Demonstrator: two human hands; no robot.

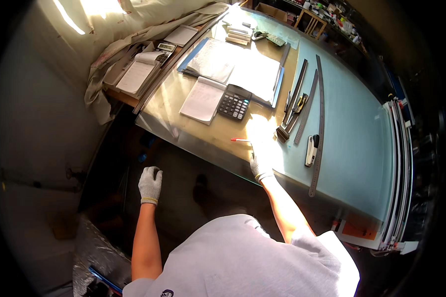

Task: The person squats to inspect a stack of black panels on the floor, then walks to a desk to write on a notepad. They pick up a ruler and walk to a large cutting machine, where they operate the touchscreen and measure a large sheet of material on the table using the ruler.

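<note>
My right hand (258,162), in a light knit glove, is over the near edge of the glass-topped table (208,147). Strong sunlight washes out its fingers. A red and white pen (240,140) sticks out to the left from them and appears held. My left hand (150,184), gloved in grey with a yellow cuff edge, hangs in the air off the table's near left side. Its fingers are curled in and nothing shows in them. Beyond the right hand are a black calculator (234,102) and a notepad (203,99) with a blank-looking page.
Open papers (254,74) lie on a blue folder at the table's middle. To the right are a long steel ruler (319,114), a white and black stapler (311,150) and a yellow-handled cutter (301,103). A side shelf at left carries another notepad (136,75).
</note>
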